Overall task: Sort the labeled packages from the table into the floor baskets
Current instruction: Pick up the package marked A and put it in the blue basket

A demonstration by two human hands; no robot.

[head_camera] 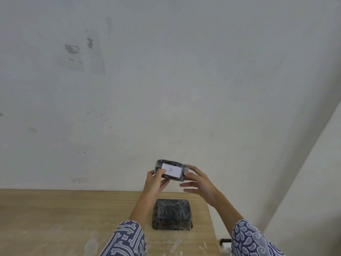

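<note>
Label: white paper label (171, 170) with a handwritten "A".
Held package (170, 170): black, plastic-wrapped, raised at lower centre of frame, in front of the wall (166, 80).
Left hand (156, 180): closed around its left end.
Right hand (198, 180): fingers spread, fingertips touching its right end.
Second package (172, 214): black, wrapped, no label visible, lying on the wooden table (64, 215) between the forearms.
Sleeves (127, 239): blue-and-white patterned.
</note>
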